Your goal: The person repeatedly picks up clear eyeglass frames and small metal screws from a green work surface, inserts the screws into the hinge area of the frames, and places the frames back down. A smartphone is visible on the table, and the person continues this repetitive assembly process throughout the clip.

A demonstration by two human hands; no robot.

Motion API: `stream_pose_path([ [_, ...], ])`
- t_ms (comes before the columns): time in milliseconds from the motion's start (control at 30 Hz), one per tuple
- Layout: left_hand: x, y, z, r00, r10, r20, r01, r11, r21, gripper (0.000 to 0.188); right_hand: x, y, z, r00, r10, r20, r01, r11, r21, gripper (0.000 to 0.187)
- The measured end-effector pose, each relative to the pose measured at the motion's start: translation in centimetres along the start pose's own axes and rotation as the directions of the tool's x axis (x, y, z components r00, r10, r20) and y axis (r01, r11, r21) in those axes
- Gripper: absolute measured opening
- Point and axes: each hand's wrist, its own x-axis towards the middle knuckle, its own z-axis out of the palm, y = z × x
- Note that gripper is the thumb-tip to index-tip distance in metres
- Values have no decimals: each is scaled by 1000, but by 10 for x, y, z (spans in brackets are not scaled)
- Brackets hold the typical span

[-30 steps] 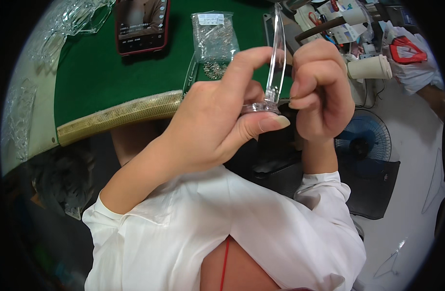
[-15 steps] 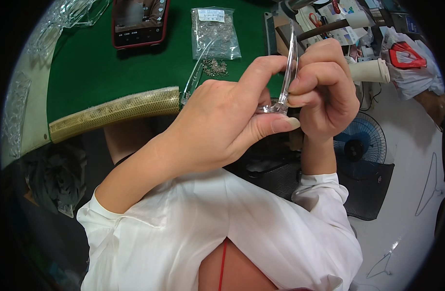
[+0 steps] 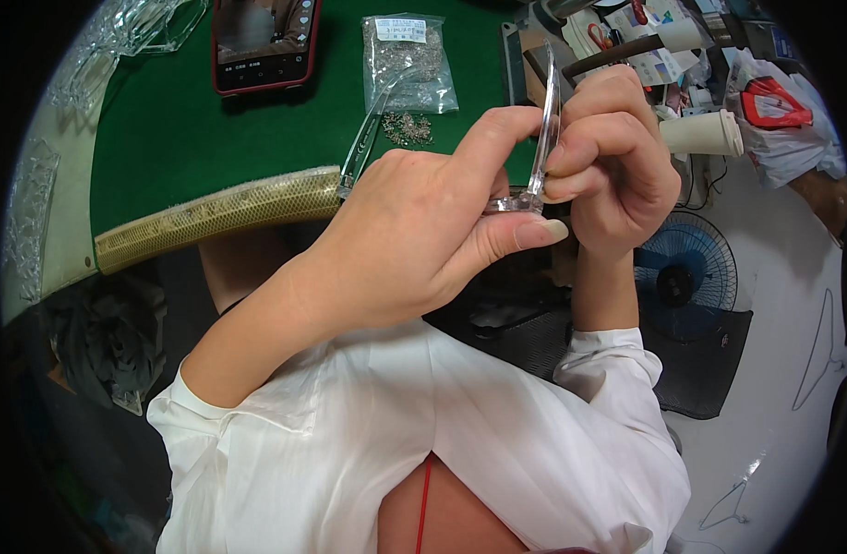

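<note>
A clear plastic eyeglasses frame (image 3: 548, 120) is held up over the near edge of the green table. My left hand (image 3: 396, 226) is closed around its front, with the thumb and index finger near one hinge corner. One temple stands upright there, and the other temple (image 3: 360, 148) sticks out beyond the back of my left hand. At the upright temple, just above the hinge, my right hand (image 3: 617, 171) is closed in a pinch; anything small between those fingertips is hidden. Much of the frame's front is covered by my left hand.
Beyond my hands lie a heap of tiny metal parts (image 3: 407, 129) and a clear bag (image 3: 405, 69) of similar pieces. A phone (image 3: 264, 46) stands at the back left, near more clear frames (image 3: 132, 32). Mesh padding (image 3: 216, 212) edges the table; a fan (image 3: 682, 277) stands right.
Both hands and the eyeglasses frame have shifted very slightly left. The upright temple leans a little differently; the grip looks the same.
</note>
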Motion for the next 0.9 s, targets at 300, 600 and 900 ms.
stream_pose_path([
  [300, -2, -1, -1, 1000, -16, 13, 17, 994, -108, 57, -4, -1, 6, 995, 83, -61, -81, 996, 42, 18],
  [600, -2, 2, -4, 997, -53, 54, 66, 959, -275, 61, 0, -4, 10, 994, 53, -96, -55, 998, -15, 22],
  [900, -1, -1, -4, 1000, -9, 24, 14, 968, -249, 63, 3, -5, 13, 997, 8, -78, -8, 1000, -3, 20],
])
